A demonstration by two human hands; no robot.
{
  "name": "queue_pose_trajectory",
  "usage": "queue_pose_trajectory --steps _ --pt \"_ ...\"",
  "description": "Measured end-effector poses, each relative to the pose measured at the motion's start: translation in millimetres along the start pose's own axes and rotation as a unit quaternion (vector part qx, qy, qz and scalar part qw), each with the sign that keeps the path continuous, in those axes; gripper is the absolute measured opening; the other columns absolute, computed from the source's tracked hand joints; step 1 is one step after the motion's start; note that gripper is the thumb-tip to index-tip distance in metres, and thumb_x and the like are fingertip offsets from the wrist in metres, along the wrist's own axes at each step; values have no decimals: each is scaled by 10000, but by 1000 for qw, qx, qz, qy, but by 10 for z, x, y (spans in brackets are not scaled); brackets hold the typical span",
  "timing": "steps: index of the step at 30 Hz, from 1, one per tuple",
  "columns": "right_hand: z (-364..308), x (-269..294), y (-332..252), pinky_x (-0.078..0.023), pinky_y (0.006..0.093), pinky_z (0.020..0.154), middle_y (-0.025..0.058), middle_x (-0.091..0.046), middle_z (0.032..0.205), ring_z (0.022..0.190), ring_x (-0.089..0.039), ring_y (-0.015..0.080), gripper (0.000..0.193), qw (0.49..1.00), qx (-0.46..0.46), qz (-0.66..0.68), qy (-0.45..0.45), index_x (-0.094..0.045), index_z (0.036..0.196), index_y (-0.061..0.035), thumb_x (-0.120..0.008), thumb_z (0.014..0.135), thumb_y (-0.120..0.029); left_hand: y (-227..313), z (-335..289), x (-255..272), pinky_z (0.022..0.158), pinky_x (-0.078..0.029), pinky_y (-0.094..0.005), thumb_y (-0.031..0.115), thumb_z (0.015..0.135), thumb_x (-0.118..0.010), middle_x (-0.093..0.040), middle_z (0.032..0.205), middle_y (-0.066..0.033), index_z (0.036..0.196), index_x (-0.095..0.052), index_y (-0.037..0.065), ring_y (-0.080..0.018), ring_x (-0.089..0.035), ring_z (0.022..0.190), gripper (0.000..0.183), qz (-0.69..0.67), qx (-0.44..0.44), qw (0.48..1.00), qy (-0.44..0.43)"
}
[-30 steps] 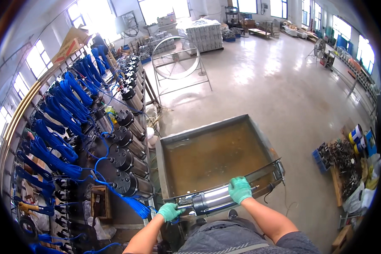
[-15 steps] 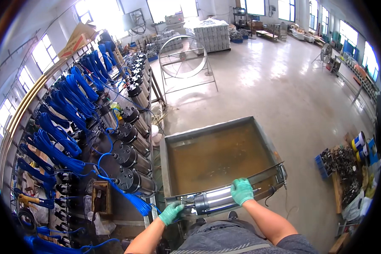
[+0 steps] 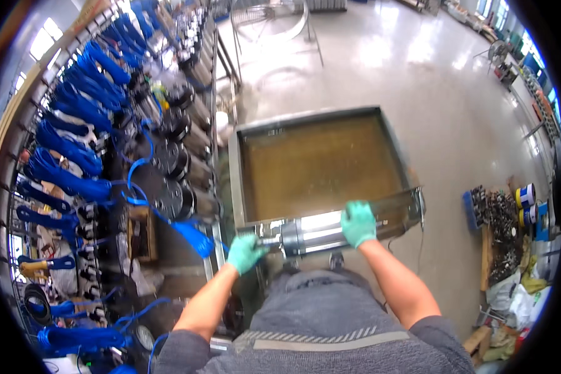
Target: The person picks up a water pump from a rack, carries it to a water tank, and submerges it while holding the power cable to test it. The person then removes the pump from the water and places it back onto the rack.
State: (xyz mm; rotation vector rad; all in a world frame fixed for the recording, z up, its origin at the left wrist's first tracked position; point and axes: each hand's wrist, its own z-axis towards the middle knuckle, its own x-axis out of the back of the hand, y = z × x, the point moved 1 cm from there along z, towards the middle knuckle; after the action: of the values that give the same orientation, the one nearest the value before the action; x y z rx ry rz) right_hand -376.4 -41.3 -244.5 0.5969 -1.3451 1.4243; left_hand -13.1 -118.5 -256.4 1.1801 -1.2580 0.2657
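Note:
A shiny steel pump cylinder (image 3: 316, 233) lies lengthwise along the near edge of a metal water tank (image 3: 234, 181), in front of my body. My right hand (image 3: 359, 224), in a green glove, is closed over the cylinder's right part from above. At its left end, my left hand (image 3: 245, 252), gloved the same way, has its fingers bent around the narrow end fitting of the cylinder. The fingertips there are partly hidden. Murky brown water (image 3: 321, 165) fills the tank.
To my left, a rack carries coiled blue cables (image 3: 62, 174) and several black-capped steel pumps (image 3: 174, 199). A wooden box (image 3: 142, 234) stands among them. A large round fan frame (image 3: 271, 22) is beyond the tank. Metal parts (image 3: 505, 249) and paint buckets (image 3: 525, 196) are piled at right.
The view has tipped downward, so the tank and rack sit higher in the picture. Both hands stay on the pump cylinder, which keeps its place along the tank's near edge.

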Motion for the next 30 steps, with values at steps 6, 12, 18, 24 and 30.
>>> queue_pose_trajectory --steps 6,12,18,24,30 --pt "8 16 8 -497 490 865 177 -646 918 961 -592 400 90 999 19 31 14 -663 898 -68 -669 824 -121 110 -1 133 720 -509 -500 473 865 -721 -652 824 -184 907 -628 44 -396 -643 806 441 105 -17 994 -11" --pt "12 124 -36 -477 509 856 185 -646 942 945 -592 398 115 999 -3 -14 -41 -635 907 -61 -625 833 -148 215 40 166 700 -497 -511 484 866 -717 -671 840 -197 897 -627 65 -412 -655 829 430 142 8 989 -47" --pt "34 19 32 -524 473 849 161 -654 974 986 -608 371 172 996 -14 -39 -76 -653 909 -84 -622 873 -249 97 -19 -90 673 -492 -476 350 766 -822 -665 745 -156 910 -645 99 -386 -645 705 340 192 -18 978 73" --pt "-25 62 79 -501 467 922 165 -633 1098 1081 -580 366 228 995 -14 97 -32 -650 1041 -55 -622 913 -241 191 -119 -99 785 -550 -404 198 786 -848 -687 996 -186 1141 -607 29 -345 -682 888 461 31 49 992 111" --pt "-213 616 1322 -496 454 912 209 -635 1057 997 -616 384 203 948 -201 137 205 -638 1054 -23 -630 895 -149 187 -474 -138 1000 -482 -360 17 845 -765 -586 1289 -117 1419 -474 31 -238 -556 1189 644 -165 116 951 233"
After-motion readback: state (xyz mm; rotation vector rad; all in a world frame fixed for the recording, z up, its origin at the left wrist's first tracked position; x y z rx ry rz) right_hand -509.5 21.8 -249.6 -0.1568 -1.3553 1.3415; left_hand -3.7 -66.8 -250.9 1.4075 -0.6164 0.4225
